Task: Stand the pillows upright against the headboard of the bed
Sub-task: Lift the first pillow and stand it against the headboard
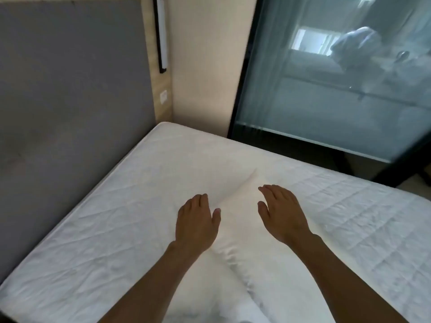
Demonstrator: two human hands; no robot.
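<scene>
White quilted bed (121, 241), grey headboard (70, 101) at 10 o'clock. 1 pillow (238, 206) lies flat, pointing 12 o'clock; left hand (197, 220) and right hand (283, 213) open, seemingly resting, gripping nothing.

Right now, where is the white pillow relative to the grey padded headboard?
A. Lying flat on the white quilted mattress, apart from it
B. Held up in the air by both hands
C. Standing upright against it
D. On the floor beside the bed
A: the white pillow lies flat on the white quilted mattress, apart from the grey padded headboard, with the left hand and right hand open, palms down over it.
</scene>
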